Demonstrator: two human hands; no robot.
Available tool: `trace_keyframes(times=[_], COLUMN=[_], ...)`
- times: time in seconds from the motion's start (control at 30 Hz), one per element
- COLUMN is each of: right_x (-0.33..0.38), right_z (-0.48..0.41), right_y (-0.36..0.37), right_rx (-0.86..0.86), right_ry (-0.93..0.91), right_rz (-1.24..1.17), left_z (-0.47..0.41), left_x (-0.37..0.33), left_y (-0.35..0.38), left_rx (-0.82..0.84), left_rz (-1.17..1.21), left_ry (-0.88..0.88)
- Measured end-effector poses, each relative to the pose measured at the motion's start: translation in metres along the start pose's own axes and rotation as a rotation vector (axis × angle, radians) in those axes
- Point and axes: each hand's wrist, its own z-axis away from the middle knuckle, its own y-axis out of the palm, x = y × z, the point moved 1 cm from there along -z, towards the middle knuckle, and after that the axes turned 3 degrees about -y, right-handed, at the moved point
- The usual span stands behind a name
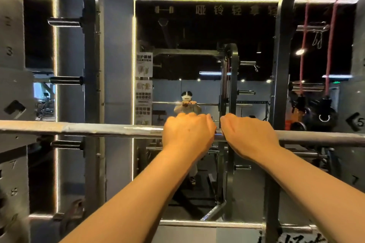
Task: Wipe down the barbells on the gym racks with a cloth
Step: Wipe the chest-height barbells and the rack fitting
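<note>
spanning the rack (pixel 11 85) from its left edge to its right, the barbell (pixel 98 130) lies level. near the bar's middle the left hand (pixel 188 131) curls over the top, fingers wrapped round the steel. just beside it, the right hand (pixel 248 134) grips the bar likewise. red bands (pixel 331 45) hang at the rack's right edge.

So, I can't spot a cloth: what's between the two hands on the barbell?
Head view: just a short bare stretch of barbell between the left hand and right hand, nothing draped on it.
</note>
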Motion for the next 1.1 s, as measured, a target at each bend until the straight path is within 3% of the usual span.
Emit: trace_keyframes(times=[0.13,0.23,0.37,0.47,0.5,0.6,0.7,0.83,1.0,1.1], right_x=[0.003,0.005,0.003,0.002,0.002,0.008,0.012,0.009,0.008,0.013], right_z=[0.007,0.009,0.006,-0.003,-0.007,-0.019,-0.024,-0.024,-0.026,-0.028], right_y=[0.000,0.001,0.000,-0.006,-0.009,-0.009,0.001,0.007,0.013,0.013], right_rx=[-0.059,-0.059,-0.043,0.107,0.146,0.049,-0.003,-0.063,-0.067,-0.076], right_ry=[-0.007,-0.012,-0.043,-0.059,-0.081,-0.108,-0.103,-0.033,-0.019,0.013], right_rz=[0.000,0.010,0.023,0.020,0.036,0.044,-0.079,-0.259,-0.219,-0.234], left_z=[0.031,0.048,0.016,-0.019,-0.023,-0.014,0.004,0.026,0.014,0.005], left_x=[0.009,0.013,0.001,0.000,0.000,-0.002,0.007,0.026,0.057,0.038], left_y=[0.038,0.058,0.008,-0.006,-0.006,-0.004,0.007,0.013,-0.011,-0.014], left_rx=[-0.310,-0.362,-0.088,0.227,0.252,0.131,-0.045,-0.114,0.254,0.245], left_rz=[0.160,0.153,0.081,0.193,0.175,0.014,0.059,0.143,-0.143,-0.093], left_ry=[0.049,0.071,-0.010,-0.086,-0.088,0.039,0.113,0.115,-0.028,-0.035])
